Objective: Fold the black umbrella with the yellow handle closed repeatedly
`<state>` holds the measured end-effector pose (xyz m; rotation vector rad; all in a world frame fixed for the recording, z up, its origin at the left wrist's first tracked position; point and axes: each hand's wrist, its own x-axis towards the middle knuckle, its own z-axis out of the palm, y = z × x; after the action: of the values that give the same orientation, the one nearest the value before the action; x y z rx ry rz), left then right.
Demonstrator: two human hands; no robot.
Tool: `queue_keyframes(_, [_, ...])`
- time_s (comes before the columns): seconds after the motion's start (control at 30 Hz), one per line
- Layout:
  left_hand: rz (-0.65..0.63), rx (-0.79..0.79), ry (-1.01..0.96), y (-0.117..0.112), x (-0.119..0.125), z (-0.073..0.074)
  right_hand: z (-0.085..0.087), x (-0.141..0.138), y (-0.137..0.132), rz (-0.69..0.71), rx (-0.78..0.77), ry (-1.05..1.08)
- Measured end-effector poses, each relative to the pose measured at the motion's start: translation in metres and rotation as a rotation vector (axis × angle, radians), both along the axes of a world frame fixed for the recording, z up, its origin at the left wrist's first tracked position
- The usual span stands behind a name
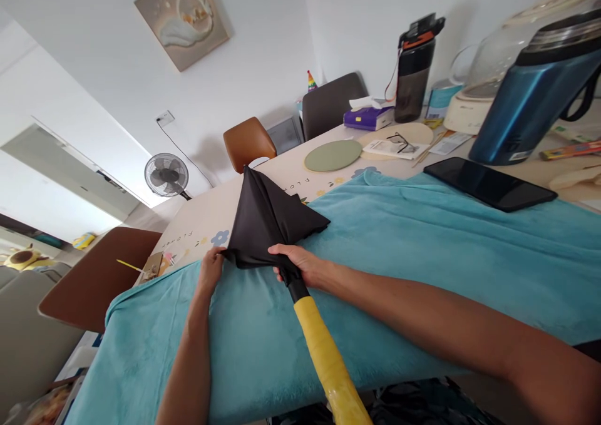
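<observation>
A black folded umbrella with a yellow handle lies over a teal towel spread on the table. My right hand is closed around the umbrella where the black canopy meets the handle. My left hand pinches the left edge of the black fabric. The umbrella's tip points away from me, toward the brown chair.
On the table behind the towel are a black tablet, a blue flask, a dark bottle, a purple tissue box, a green round mat and glasses on paper. Chairs stand at the left and far side. A fan stands beyond.
</observation>
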<state>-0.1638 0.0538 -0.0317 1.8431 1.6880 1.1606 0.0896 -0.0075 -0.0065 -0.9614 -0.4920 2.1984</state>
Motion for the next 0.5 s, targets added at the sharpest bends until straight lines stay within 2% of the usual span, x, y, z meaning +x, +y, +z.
queue_keyframes(0.1, [-0.102, -0.035, 0.269, -0.002, 0.001, 0.005, 0.002, 0.000, -0.001, -0.035, -0.032, -0.018])
queue_keyframes(0.2, [-0.026, 0.100, 0.311, -0.005, 0.018, 0.021, 0.001, -0.002, -0.001, -0.059, -0.021, -0.030])
queue_keyframes(0.3, [-0.014, 0.187, 0.298, -0.003, 0.053, 0.034, -0.001, -0.003, 0.000, -0.058, 0.000, -0.059])
queue_keyframes(0.4, [-0.150, 0.187, 0.306, 0.005, 0.090, 0.030, -0.004, -0.004, 0.002, -0.039, 0.021, -0.066])
queue_keyframes(0.5, [-0.223, 0.132, 0.273, 0.012, 0.111, 0.012, -0.004, -0.002, 0.003, -0.044, 0.040, -0.017])
